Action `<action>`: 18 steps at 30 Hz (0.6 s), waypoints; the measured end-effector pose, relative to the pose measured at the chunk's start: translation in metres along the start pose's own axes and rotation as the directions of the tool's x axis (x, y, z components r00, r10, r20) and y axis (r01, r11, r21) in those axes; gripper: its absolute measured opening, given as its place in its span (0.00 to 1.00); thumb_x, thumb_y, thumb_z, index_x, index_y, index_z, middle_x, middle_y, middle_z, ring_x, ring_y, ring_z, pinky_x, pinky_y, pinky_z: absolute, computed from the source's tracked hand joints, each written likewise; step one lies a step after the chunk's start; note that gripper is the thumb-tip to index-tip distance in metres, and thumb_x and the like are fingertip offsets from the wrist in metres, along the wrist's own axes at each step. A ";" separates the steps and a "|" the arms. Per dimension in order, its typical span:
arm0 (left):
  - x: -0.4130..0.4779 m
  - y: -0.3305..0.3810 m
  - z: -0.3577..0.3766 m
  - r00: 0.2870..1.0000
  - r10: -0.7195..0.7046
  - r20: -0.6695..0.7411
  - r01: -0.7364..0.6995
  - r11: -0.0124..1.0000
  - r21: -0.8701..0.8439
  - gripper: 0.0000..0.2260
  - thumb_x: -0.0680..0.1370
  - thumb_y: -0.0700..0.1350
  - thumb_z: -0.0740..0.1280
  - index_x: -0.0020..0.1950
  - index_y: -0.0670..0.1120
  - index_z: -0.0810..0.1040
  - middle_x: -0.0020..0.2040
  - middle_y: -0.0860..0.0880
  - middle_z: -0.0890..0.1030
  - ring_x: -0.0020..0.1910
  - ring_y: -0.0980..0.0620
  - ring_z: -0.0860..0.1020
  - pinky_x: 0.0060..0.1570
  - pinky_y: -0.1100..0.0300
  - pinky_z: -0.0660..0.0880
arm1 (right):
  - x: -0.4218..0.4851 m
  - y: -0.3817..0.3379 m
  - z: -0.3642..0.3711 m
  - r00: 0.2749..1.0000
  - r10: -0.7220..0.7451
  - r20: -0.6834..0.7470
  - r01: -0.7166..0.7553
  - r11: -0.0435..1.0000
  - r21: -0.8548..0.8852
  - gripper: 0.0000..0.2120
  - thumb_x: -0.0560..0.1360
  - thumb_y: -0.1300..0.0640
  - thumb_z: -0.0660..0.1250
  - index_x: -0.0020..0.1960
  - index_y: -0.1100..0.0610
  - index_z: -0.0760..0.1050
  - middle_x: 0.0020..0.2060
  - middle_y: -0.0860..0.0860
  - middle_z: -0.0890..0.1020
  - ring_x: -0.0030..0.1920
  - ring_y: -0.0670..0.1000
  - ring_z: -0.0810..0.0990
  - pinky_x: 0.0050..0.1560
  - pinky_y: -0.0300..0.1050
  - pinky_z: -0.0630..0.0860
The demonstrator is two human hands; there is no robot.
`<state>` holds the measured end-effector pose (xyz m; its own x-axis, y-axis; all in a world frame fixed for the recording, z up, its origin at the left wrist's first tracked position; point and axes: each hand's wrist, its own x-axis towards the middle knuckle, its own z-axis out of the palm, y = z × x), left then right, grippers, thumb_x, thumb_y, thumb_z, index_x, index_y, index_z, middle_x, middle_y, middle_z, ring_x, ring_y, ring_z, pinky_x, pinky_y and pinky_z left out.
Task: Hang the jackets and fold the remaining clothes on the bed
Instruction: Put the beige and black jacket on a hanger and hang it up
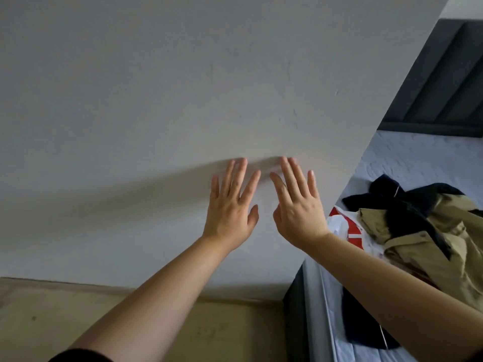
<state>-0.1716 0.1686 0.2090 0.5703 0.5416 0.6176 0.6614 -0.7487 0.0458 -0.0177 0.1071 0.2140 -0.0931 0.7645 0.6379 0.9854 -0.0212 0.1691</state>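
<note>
**Several clothes [407, 218] heaped on the bed [407, 158], nothing held**

I see a tan jacket [439, 257] crumpled on the bed at the right edge of my view. A dark garment [392, 197] is draped across it, and a red-and-white piece [351, 231] lies just beside it. My left hand [230, 212] and right hand [298, 210] are raised side by side before the pale wall [156, 87], fingers straight and spread, both empty.
</note>
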 end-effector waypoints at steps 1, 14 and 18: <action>-0.010 0.002 0.018 1.000 0.005 -0.020 -0.005 1.000 -0.014 0.37 0.71 0.45 0.72 0.74 0.46 0.56 0.75 0.38 0.57 0.74 0.40 0.52 0.67 0.39 0.53 | -0.013 0.001 0.015 1.000 -0.003 -0.011 0.003 1.000 -0.001 0.33 0.64 0.64 0.68 0.69 0.63 0.67 0.72 0.63 0.62 0.74 0.59 0.52 0.69 0.64 0.47; -0.080 0.104 0.154 0.999 -0.023 0.045 0.026 0.998 -0.062 0.34 0.73 0.41 0.70 0.76 0.42 0.59 0.76 0.39 0.55 0.75 0.42 0.47 0.69 0.41 0.50 | -0.161 0.065 0.095 0.998 0.049 -0.049 -0.046 0.997 0.057 0.32 0.61 0.67 0.69 0.65 0.65 0.71 0.70 0.64 0.66 0.72 0.61 0.56 0.68 0.64 0.51; -0.075 0.158 0.169 0.983 -0.080 0.164 0.086 0.996 -0.027 0.33 0.76 0.43 0.64 0.78 0.46 0.52 0.78 0.43 0.45 0.75 0.48 0.38 0.72 0.45 0.43 | -0.209 0.109 0.083 0.987 0.143 0.068 -0.147 0.987 0.061 0.32 0.62 0.67 0.69 0.67 0.65 0.70 0.71 0.64 0.64 0.73 0.61 0.54 0.69 0.62 0.52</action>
<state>-0.0279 0.0744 0.0371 0.5876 0.6556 0.4743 0.6946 -0.7093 0.1199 0.1209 -0.0016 0.0370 0.0586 0.7957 0.6028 0.9952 -0.0939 0.0272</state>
